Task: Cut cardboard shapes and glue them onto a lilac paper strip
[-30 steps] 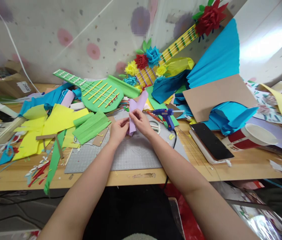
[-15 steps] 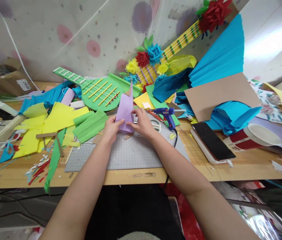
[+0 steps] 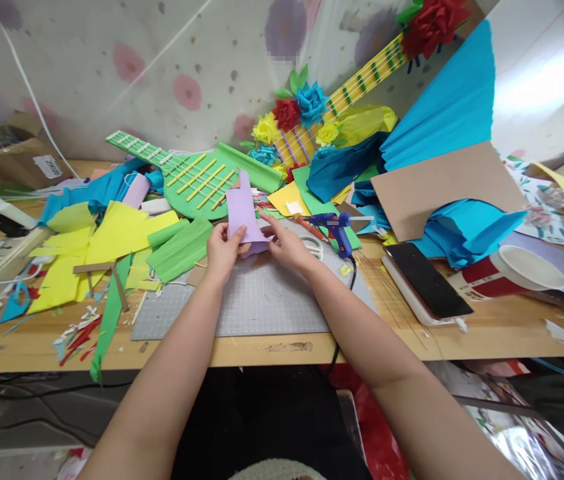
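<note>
A piece of lilac paper (image 3: 242, 210) with a narrow strip at its top stands upright between my hands; a bit of brown cardboard shows at its upper edge. My left hand (image 3: 223, 252) is closed on its lower left side, thumb across the front. At the lower right corner, my right hand (image 3: 286, 245) pinches the paper's edge with thumb and fingers. Both hands are over the grey cutting mat (image 3: 272, 307). Just right of my right hand lie white-handled scissors (image 3: 315, 247), partly hidden, and a blue glue gun (image 3: 335, 228) with a glue stick in it.
A green paper guitar (image 3: 197, 180) and a yellow guitar (image 3: 362, 83) with paper flowers are behind. Yellow sheets (image 3: 119, 233) and green crepe paper (image 3: 182, 250) lie left. Brown cardboard (image 3: 442, 190), a phone (image 3: 429, 280) and a paper cup (image 3: 492, 273) are right.
The lilac paper has turned to show its broad face and shifted slightly left. Its lower right part now bends out toward my right hand, which has moved down along the edge.
</note>
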Tool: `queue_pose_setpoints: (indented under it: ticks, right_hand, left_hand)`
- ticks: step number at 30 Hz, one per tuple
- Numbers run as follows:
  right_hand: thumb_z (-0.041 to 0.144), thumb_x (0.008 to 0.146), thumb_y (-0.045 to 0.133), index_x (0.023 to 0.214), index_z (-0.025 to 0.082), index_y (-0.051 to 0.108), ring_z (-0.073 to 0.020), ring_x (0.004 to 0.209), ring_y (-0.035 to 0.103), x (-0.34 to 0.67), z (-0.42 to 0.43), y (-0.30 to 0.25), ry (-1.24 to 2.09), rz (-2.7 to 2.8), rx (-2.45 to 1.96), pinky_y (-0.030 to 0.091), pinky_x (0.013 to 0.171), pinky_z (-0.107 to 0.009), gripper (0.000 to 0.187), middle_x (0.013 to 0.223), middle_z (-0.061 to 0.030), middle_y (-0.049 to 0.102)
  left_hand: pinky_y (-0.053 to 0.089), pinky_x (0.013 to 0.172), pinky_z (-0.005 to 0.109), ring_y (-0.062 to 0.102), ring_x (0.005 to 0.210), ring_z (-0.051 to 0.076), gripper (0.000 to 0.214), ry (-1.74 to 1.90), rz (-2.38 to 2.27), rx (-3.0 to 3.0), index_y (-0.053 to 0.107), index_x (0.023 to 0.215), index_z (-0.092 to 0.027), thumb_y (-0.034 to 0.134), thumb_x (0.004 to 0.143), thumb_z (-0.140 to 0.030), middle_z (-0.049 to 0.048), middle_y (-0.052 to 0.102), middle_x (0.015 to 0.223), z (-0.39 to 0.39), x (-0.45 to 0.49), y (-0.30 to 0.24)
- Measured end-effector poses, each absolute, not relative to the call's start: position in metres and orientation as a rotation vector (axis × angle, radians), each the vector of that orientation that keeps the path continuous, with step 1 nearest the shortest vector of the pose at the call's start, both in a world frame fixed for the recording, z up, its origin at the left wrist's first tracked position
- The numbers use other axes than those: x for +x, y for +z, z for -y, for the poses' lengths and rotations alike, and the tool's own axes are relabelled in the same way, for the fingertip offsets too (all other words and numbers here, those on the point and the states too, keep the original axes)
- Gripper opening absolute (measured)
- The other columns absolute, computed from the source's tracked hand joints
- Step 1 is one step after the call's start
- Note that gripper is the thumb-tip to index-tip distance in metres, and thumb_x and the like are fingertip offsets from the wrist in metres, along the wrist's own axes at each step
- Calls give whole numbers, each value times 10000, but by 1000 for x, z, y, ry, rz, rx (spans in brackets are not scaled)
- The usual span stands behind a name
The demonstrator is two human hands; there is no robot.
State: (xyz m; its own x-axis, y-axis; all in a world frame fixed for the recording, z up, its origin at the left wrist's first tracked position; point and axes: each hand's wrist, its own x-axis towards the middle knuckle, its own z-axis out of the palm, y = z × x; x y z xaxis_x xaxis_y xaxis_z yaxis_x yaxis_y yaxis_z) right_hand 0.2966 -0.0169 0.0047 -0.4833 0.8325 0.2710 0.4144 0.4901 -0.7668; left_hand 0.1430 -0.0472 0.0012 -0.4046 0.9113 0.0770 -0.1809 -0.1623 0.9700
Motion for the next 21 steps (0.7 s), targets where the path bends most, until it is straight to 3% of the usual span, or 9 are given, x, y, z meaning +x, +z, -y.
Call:
queue_pose_setpoints:
  ticks: [3, 7, 11, 17, 21]
  right_hand:
    - [121, 666, 428, 1139, 216, 497, -178, 884, 565, 306, 2, 7, 846, 1731, -1109, 500, 779, -373, 487, 1010, -39, 604]
    - [149, 606, 437, 1005, 239, 494, -116, 711, 543, 318, -11, 19, 1103, 1202, -1008, 513, 544, -242, 413, 902, 12, 576]
    - [133, 556, 483, 898, 204, 499, -91, 549, 510, 331, -10, 37, 1343, 1008, -831, 449, 439, -200, 349, 717, 32, 581]
    - [178, 550, 512, 714, 173, 529, -112, 472, 506, 349, -5, 37, 1547, 1127, -690, 439, 446, -244, 164, 549, 25, 539]
    - [252, 548, 516, 703, 182, 547, -188, 664, 603, 354, -4, 32, 1578, 1189, -684, 500, 652, -343, 173, 616, 1, 589]
  left_hand:
    - [422, 457, 182, 434, 418, 52, 317, 1827, -1334, 751, 455, 671, -172, 648, 680, -424, -81, 432, 498, 44, 134, 6]
    - [447, 510, 173, 420, 426, 35, 206, 2114, -1391, 415, 412, 701, -189, 547, 795, -313, -93, 395, 523, 41, 115, 11]
    - [468, 542, 199, 424, 444, 44, 120, 2111, -1275, 249, 452, 734, -199, 538, 806, -242, -84, 401, 544, 42, 104, 16]
    - [499, 590, 244, 338, 392, 41, 367, 1991, -1020, 194, 434, 711, -202, 586, 721, -536, -103, 315, 481, 45, 108, 25]
    - [499, 596, 238, 349, 391, 41, 405, 1798, -1032, 291, 464, 730, -200, 733, 588, -468, -114, 313, 460, 45, 112, 25]
